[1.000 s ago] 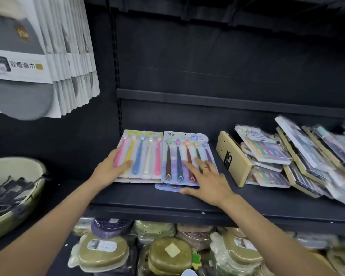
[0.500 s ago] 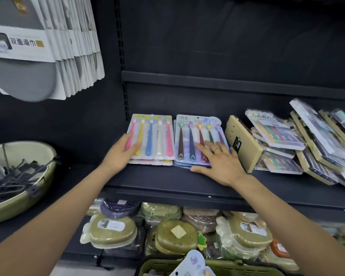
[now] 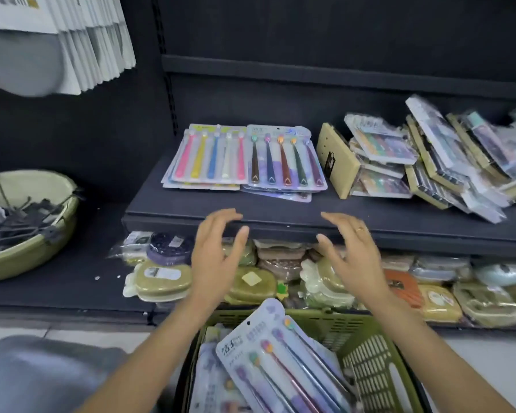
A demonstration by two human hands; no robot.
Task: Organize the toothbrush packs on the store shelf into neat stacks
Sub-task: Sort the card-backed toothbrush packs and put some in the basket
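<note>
Both hands hang in the air in front of the shelf (image 3: 191, 208), fingers spread and loosely bent, holding nothing. The left hand (image 3: 213, 257) and right hand (image 3: 350, 257) are apart, palms facing each other, with open space between them; both are clear of the shelf's front edge.

Two flat stacks of toothbrush packs lie side by side toward the shelf's back left. The bright pack (image 3: 210, 156) tops the left stack; the dark pack (image 3: 283, 158) tops the right one, their long edges touching. Lower packs jut out slightly at the front of each stack. A bare strip of shelf runs between the stacks and the front edge.

To the right, a tan box (image 3: 335, 160) leans tilted against a loose pile (image 3: 447, 156) of more packs that reaches the shelf's right end.

Below the hands, a green basket (image 3: 367, 362) holds further packs (image 3: 280, 368). The lower shelf carries wrapped cases (image 3: 161, 277). At far left sits a green bowl (image 3: 30, 257); hanging cards (image 3: 96, 40) fill the upper left corner.
</note>
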